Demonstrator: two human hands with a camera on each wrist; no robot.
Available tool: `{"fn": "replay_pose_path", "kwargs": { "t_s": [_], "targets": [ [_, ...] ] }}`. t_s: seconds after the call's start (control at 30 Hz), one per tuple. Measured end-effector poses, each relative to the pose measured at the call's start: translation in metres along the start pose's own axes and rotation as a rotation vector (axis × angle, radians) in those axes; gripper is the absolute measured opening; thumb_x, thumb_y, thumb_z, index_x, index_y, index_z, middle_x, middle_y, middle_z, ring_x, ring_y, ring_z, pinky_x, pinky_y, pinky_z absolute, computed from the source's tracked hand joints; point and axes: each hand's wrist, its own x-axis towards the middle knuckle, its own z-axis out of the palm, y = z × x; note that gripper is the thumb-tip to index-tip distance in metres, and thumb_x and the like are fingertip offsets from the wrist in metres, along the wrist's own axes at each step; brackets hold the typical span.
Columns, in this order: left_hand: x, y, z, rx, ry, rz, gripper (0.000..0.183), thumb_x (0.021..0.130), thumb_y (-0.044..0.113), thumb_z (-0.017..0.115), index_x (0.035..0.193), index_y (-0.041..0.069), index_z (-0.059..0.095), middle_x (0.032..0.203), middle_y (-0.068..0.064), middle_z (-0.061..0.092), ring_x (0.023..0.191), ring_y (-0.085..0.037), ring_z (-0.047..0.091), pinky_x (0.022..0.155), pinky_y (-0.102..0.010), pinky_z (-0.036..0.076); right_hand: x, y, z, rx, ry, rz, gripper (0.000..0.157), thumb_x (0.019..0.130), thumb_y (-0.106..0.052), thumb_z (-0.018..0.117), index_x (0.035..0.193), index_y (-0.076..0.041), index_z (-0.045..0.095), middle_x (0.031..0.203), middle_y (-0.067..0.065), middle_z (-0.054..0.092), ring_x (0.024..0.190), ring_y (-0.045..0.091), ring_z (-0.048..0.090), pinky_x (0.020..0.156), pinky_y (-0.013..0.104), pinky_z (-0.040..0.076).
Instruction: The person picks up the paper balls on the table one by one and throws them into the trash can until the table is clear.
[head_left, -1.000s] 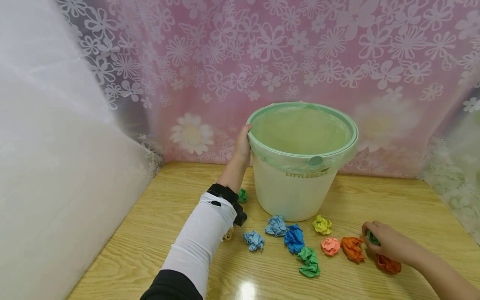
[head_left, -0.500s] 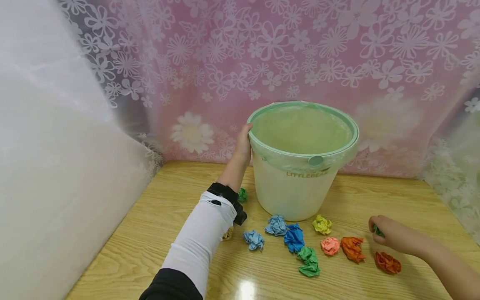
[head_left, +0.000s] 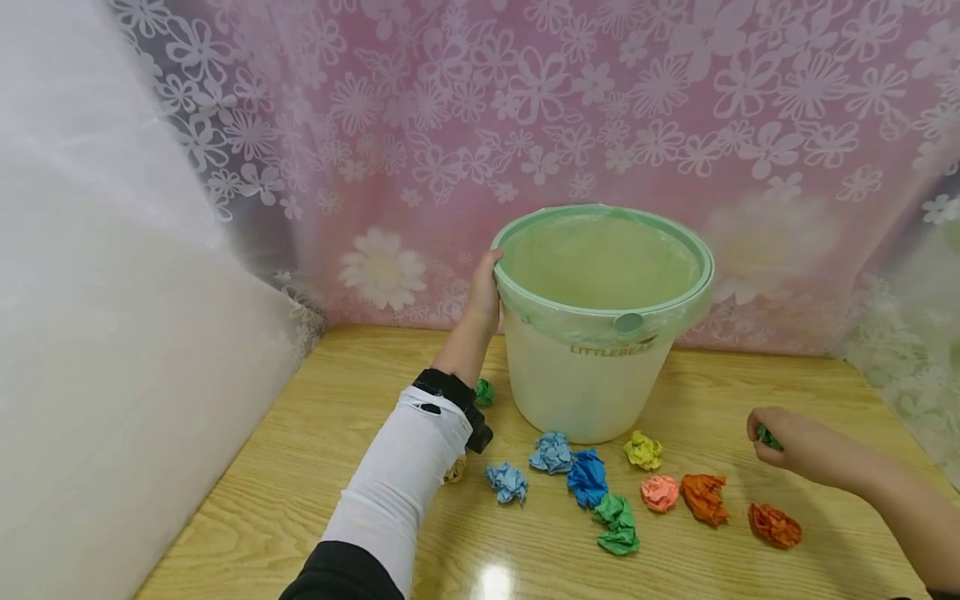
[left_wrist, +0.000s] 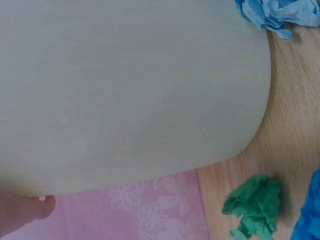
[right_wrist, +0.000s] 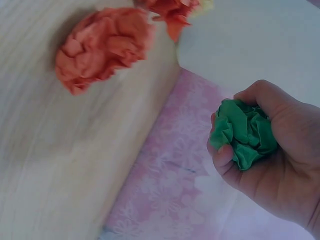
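My left hand (head_left: 484, 287) grips the near-left rim of a pale trash can (head_left: 581, 383), its thumb up at the green edge. In the left wrist view the can's wall fills much of the frame, and part of the left hand (left_wrist: 25, 210) shows at lower left. Fingers curled, my right hand (head_left: 806, 446) holds a green crumpled paper ball (right_wrist: 244, 131) above the table's right side. Just below that hand lies a dark orange paper ball (head_left: 776, 525). An orange one (head_left: 705, 498) and a pink one (head_left: 660, 493) are farther left.
Yellow (head_left: 642, 450), light blue (head_left: 507, 482), dark blue (head_left: 588, 478) and green (head_left: 618, 525) paper balls lie before the can. Another green ball (head_left: 485, 392) sits behind my left wrist, and a tan one (head_left: 455, 469) is partly hidden by that arm. A pink flowered curtain (head_left: 420, 167) hangs behind.
My right hand has lifted off the table beside the dark orange ball and moved slightly right and up, carrying the green paper ball. My left hand stays on the can's rim.
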Motion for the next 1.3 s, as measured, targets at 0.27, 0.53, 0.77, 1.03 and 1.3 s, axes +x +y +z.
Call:
{"fn": "replay_pose_path", "kwargs": {
  "t_s": [0.27,0.53,0.77,1.03,1.3],
  "targets": [
    [-0.003,-0.002,0.0,0.008,0.004,-0.012,0.039,0.098,0.042,0.031,0.077,0.015,0.049,0.066,0.002,0.047,0.061,-0.01,0.047,0.091,-0.034,0.036,-0.002,-0.007,-0.009,-0.012,0.068,-0.039,0.01,0.093,-0.002,0.053,0.089,-0.008,0.047,0.073,-0.002,0.041,0.058,0.001,0.032,0.052,0.023,0.032],
    [-0.001,-0.003,-0.002,0.042,0.011,0.006,0.042,0.097,0.043,0.032,0.069,0.015,0.047,0.067,-0.001,0.047,0.077,-0.018,0.05,0.107,-0.045,0.026,0.001,-0.018,-0.025,-0.076,0.152,-0.034,0.013,0.093,-0.003,0.056,0.086,-0.01,0.047,0.072,-0.003,0.041,0.058,0.001,0.032,0.053,0.023,0.031],
    [0.0,-0.001,0.0,0.02,0.007,0.016,0.04,0.097,0.041,0.031,0.073,0.014,0.049,0.067,0.0,0.048,0.065,-0.012,0.05,0.097,-0.038,0.034,0.005,-0.031,-0.046,-0.168,0.26,-0.078,0.013,0.09,0.0,0.06,0.09,-0.008,0.05,0.076,-0.004,0.045,0.059,0.0,0.032,0.054,0.023,0.031],
    [0.0,0.002,0.0,0.008,0.007,0.005,0.04,0.097,0.042,0.031,0.075,0.015,0.051,0.067,0.0,0.049,0.061,-0.01,0.049,0.089,-0.034,0.037,0.009,-0.043,-0.067,-0.258,0.334,-0.116,0.016,0.086,-0.001,0.064,0.089,-0.011,0.053,0.077,-0.006,0.048,0.061,-0.001,0.035,0.054,0.022,0.034],
    [0.001,0.001,-0.001,0.028,-0.02,0.01,0.042,0.097,0.044,0.028,0.077,0.015,0.051,0.068,0.0,0.049,0.062,-0.011,0.05,0.092,-0.035,0.036,0.012,-0.058,-0.102,-0.334,0.457,-0.171,0.02,0.082,0.003,0.067,0.091,-0.009,0.054,0.08,-0.004,0.052,0.067,0.001,0.039,0.056,0.024,0.038]
  ]
}}
